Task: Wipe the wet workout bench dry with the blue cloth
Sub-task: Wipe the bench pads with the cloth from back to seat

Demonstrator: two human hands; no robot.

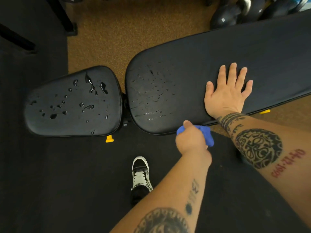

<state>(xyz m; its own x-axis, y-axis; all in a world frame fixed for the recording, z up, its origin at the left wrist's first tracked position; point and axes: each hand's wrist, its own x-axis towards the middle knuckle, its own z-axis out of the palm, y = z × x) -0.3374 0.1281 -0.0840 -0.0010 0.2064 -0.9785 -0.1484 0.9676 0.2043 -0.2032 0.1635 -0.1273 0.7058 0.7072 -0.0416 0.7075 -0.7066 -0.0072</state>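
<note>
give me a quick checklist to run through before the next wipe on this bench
1. Cloth in hand: ok. The left hand grips the bunched blue cloth.
2. Bench steadied: ok. The right hand lies flat on the long pad.
3. Cloth on the wet patch: not ok. It is at the long pad's near edge, beside the streaks, not on them.
4. Long pad dry: not ok. Its left end shows streaks and small beads.
5. Seat pad dry: not ok. Puddles and drops are scattered across it.
6. Cloth dry enough to soak up more: cannot tell.
</note>
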